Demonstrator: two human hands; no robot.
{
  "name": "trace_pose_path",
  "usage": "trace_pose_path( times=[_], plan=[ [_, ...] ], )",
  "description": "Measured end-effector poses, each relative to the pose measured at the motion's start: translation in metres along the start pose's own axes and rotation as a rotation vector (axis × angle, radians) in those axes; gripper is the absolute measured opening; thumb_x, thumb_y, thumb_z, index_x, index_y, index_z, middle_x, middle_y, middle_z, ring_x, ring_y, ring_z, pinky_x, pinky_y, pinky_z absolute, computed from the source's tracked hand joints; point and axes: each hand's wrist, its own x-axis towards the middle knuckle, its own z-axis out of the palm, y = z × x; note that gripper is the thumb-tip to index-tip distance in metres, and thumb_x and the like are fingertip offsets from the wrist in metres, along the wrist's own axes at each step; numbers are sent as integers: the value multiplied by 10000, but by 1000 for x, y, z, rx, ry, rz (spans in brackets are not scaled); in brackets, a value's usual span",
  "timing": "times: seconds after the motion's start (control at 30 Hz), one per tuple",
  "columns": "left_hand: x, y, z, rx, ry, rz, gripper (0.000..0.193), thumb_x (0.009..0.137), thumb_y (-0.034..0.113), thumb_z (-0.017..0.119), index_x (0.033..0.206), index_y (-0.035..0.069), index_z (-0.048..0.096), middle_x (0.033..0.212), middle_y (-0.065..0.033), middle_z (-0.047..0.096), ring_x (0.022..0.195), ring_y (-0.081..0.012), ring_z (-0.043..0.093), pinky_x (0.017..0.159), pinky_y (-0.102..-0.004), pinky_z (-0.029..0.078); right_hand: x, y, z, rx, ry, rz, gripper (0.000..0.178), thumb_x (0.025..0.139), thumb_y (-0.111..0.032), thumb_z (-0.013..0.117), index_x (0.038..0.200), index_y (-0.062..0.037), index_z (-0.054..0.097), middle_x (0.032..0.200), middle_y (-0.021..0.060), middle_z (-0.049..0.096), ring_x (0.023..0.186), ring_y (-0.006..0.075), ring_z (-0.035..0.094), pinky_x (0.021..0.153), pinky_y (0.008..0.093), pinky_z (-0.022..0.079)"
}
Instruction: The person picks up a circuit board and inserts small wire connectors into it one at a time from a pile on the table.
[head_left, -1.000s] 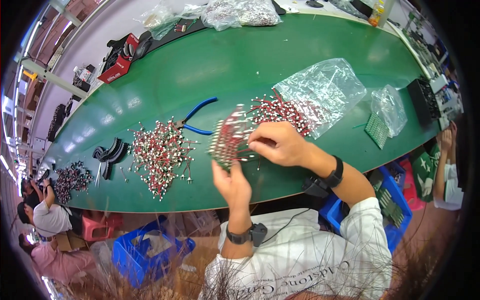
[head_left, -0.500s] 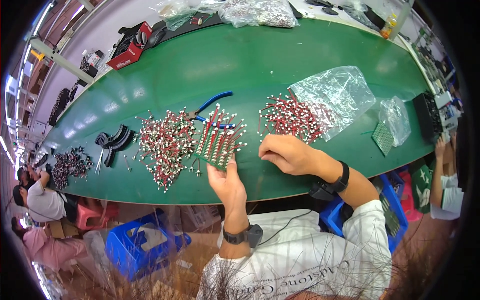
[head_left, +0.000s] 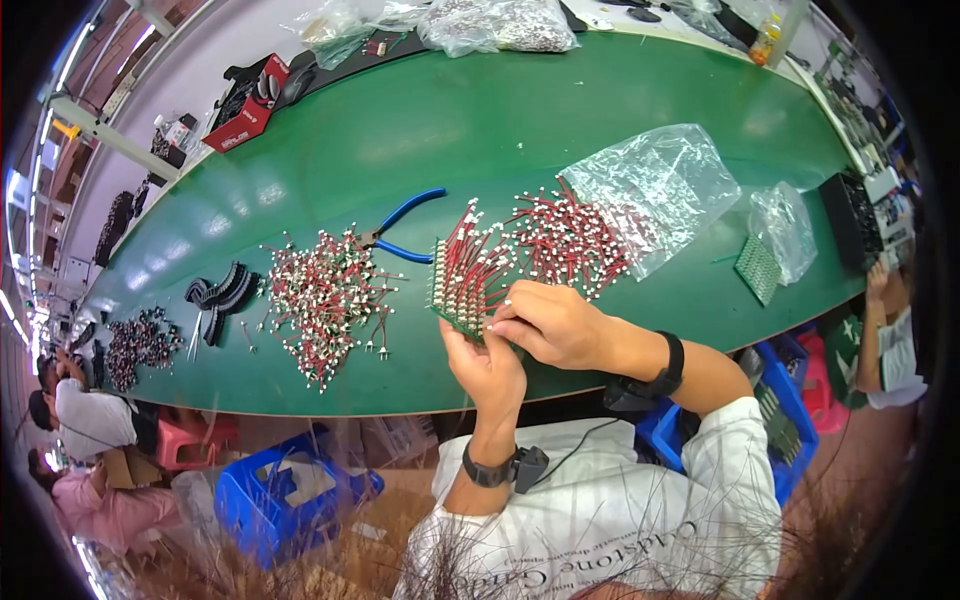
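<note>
Head view: near the green table's (head_left: 560, 110) front edge, the left hand (head_left: 487, 365) grips a green circuit board (head_left: 462, 290) bristling with red wires; the right hand (head_left: 552, 322) pinches its lower edge. Blue-handled pliers (head_left: 400, 232) lie just beyond, open tabletop farther back.

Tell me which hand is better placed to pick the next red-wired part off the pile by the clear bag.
Probably the right hand. Its fingers rest on the green board, directly below the red-wire pile spilling from the clear bag. The left hand supports the board from underneath, so its grip is occupied.
</note>
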Motion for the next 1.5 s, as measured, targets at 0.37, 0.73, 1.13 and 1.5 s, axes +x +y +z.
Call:
trace_pose_path(
  times=[0.37,0.73,1.13,1.5],
  plan=[
    [-7,-7,5,40,-55,14,337,941,35,546,1252,-42,439,1118,-101,601,1005,-154,586,900,-287,464,-3,7,2,25,33,-34,151,804,3,639,941,12,576,835,146,578,753,331,594,648,386,501],
    [-9,-8,8,80,-55,83,472,907,59,577,1323,-53,386,1129,-131,620,1005,-177,613,885,-315,496,-5,5,3,-9,31,45,114,763,-51,644,849,-6,584,782,129,579,682,308,601,584,375,502],
    [-9,4,8,253,-84,23,493,884,84,610,1318,-40,413,1110,-138,639,968,-194,632,840,-317,504,-4,-2,1,-174,-9,19,123,731,-46,655,832,-15,593,732,109,543,632,303,582,563,388,500],
    [-7,-3,1,364,-45,204,322,882,-4,502,1195,-80,494,979,-147,667,872,-196,659,767,-301,514,1,0,-5,-61,31,45,106,771,-92,716,794,-42,625,709,120,617,645,297,624,555,373,498]
  ],
)
